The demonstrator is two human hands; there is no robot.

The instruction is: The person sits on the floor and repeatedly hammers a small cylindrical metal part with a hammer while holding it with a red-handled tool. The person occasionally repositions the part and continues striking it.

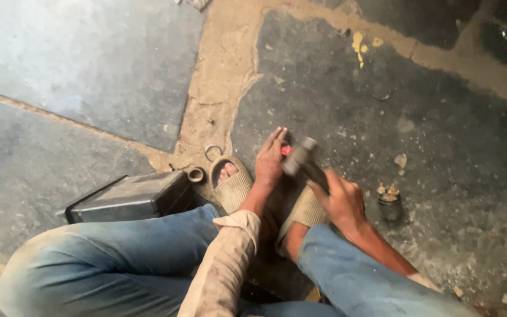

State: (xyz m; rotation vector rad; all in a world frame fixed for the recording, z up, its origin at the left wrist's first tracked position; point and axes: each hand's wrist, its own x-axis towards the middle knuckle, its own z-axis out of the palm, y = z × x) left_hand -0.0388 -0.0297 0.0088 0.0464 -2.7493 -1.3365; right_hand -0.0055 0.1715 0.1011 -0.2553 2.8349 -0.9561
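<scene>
Gripping: left hand lies flat-fingered on the stone floor, fingers together and stretched forward, fingertips pressed against a small red piece to steady it; whether it is pinched or only pushed down I cannot tell. Right hand is wrapped tight round the handle of a hammer, whose dark head hangs blurred just above and beside the red piece, close to the left fingertips.

Left to right:
- Black box, rectangular, lying on its side on the floor beside the left knee. Closed face towards camera; contents not visible.
- Small short tube or ring-shaped fitting, touching the box's right end. Hollow, appears empty.
- Thin metal ring lying flat just beyond the left sandal.
- Both feet in ribbed tan sandals, either side of the work spot.
- Small dark can, upright, right of the right hand, apart from it. Holds brownish bits heaped at the rim; kind not clear.

Risks, as judged:
- Hammer head sits very near the left fingertips; a slightly off blow would catch the fingers, since they hold the piece directly.
- Red piece is small; a glancing strike could shoot it off across the gritty floor.
- Bare toes lie close to the strike point.
- Right elbow swing could knock the can over and spill it.
</scene>
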